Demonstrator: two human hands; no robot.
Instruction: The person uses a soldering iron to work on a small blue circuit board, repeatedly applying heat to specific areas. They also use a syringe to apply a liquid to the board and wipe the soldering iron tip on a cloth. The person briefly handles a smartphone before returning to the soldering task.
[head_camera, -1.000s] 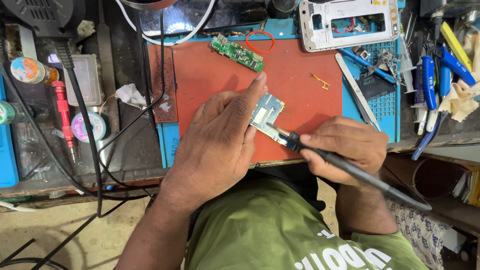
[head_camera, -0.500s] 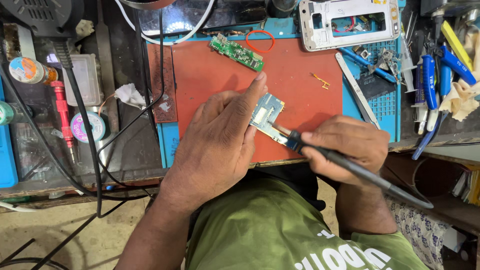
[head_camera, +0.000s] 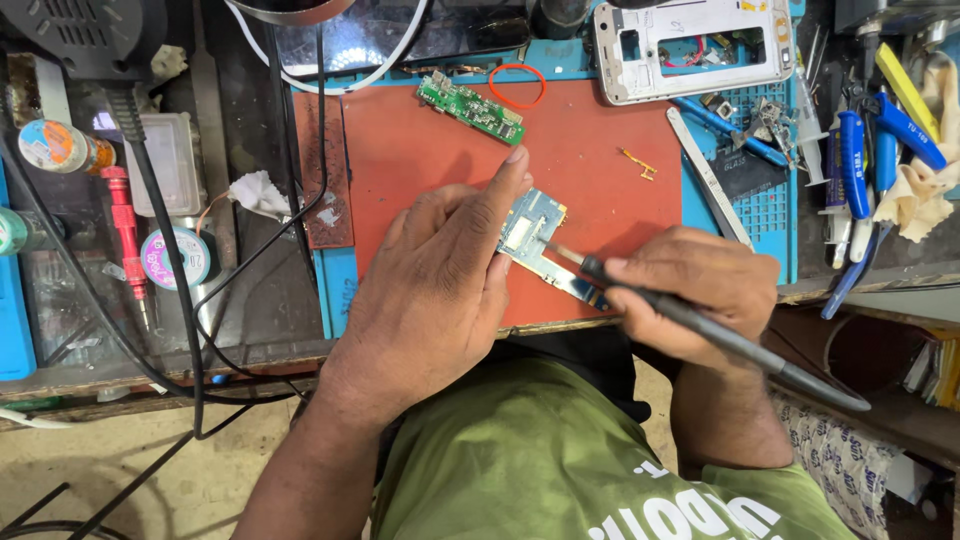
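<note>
A cluttered repair bench carries a red work mat (head_camera: 600, 150). On it the left hand (head_camera: 440, 290) presses flat, fingers together, pinning a small circuit board (head_camera: 535, 235) near the mat's front edge. The right hand (head_camera: 690, 290), clamped around a soldering iron (head_camera: 700, 330), sets its tip on the board: soldering seems underway, calling for steady tip contact. A green board (head_camera: 470, 107) and a white phone frame (head_camera: 690, 45) lie beyond.

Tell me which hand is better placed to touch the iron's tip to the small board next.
Right. The right hand grips the soldering iron like a pen, its tip at the circuit board. The left hand is busy pinning that board to the red mat.
</note>
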